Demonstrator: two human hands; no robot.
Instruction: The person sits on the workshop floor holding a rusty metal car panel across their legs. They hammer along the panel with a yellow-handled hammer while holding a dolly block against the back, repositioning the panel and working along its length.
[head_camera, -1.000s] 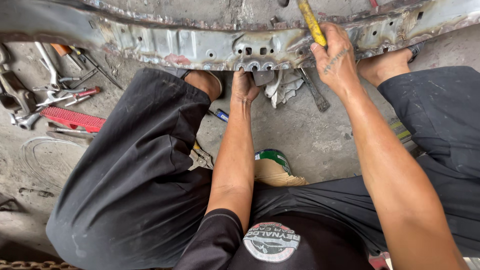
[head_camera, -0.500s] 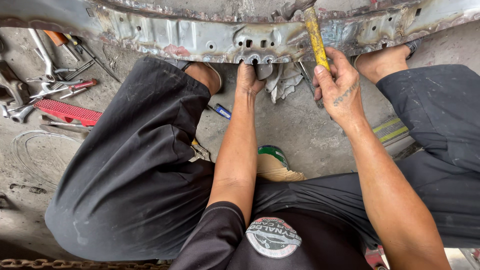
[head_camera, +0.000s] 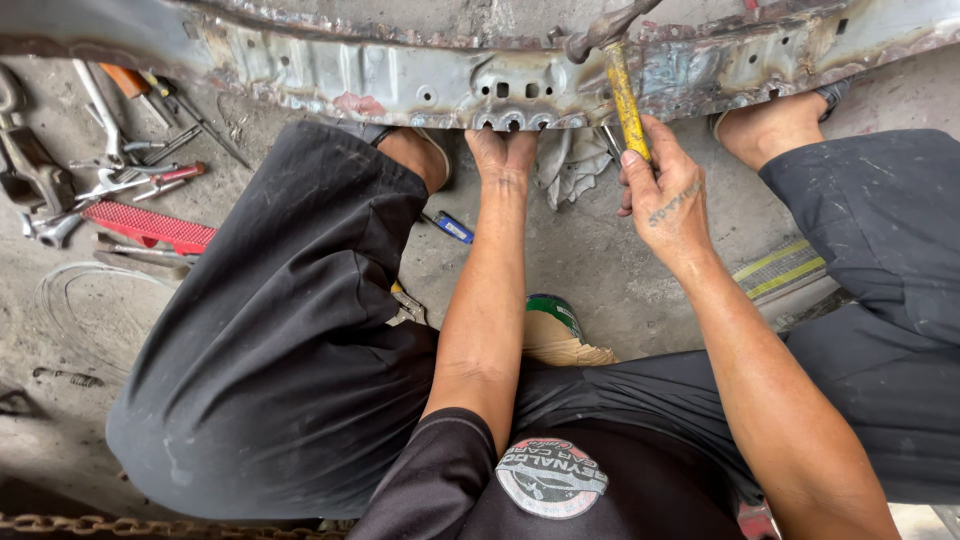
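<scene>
Head view: the person sits on the concrete floor (head_camera: 640, 270) with knees spread, facing a long rusted sheet-metal beam (head_camera: 400, 85) that runs across the top of the picture. The right hand (head_camera: 668, 195) has its grip clamped around the yellow handle of a hammer (head_camera: 622, 85); the handle points up and slightly left, and the dark metal head lies against the top of the beam, just right of its middle. The left hand (head_camera: 505, 152) reaches under the beam's lower edge below a row of small square holes. Its fingertips are hidden behind the metal, so whether that grip is together or apart cannot be told.

A crumpled grey rag (head_camera: 570, 165) lies on the floor between the two hands, partly beneath the beam. A small blue lighter (head_camera: 452, 227) lies on the floor just left of the left forearm. Near the floor's left edge is a cluster of wrenches (head_camera: 95, 185) beside a flat red tool (head_camera: 150, 227). A green-topped can (head_camera: 555, 318) stands between the legs, close to the body.
</scene>
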